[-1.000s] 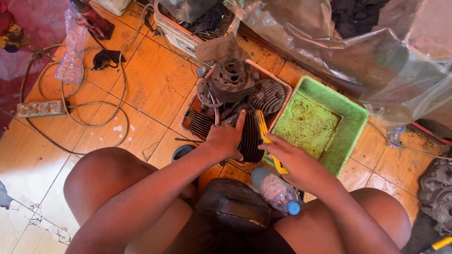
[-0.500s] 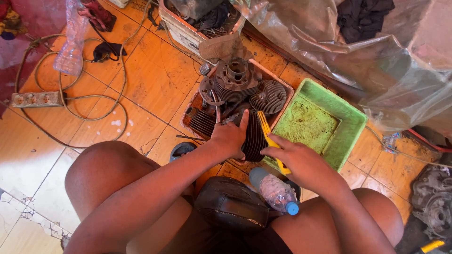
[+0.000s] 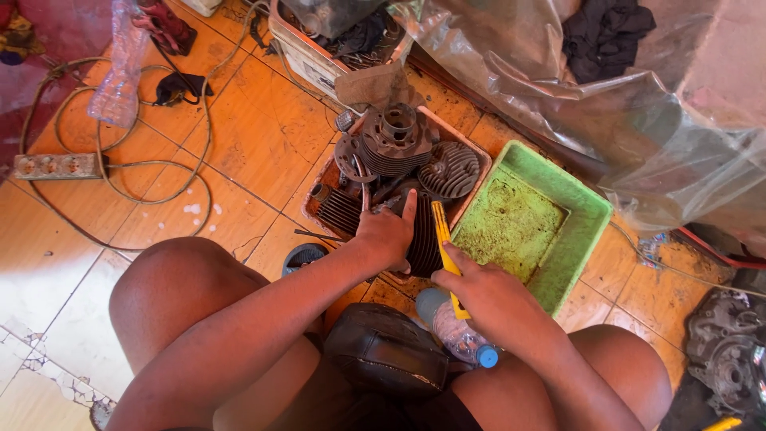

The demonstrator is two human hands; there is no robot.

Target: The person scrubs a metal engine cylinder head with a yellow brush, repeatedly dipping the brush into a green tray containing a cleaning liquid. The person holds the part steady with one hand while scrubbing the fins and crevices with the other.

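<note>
We press our left hand (image 3: 388, 233) on the finned cylinder (image 3: 423, 239) | our right hand (image 3: 483, 291) grips the yellow tool (image 3: 444, 239) against its fins

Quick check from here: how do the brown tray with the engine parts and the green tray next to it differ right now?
The brown tray is piled with dark finned engine parts; the green tray holds no parts, only grime on its floor. The left hand rests on a finned cylinder in the brown tray, while the right hand, holding a yellow tool, is by the green tray's near corner. Both are rectangular, on the tiled floor.
</note>
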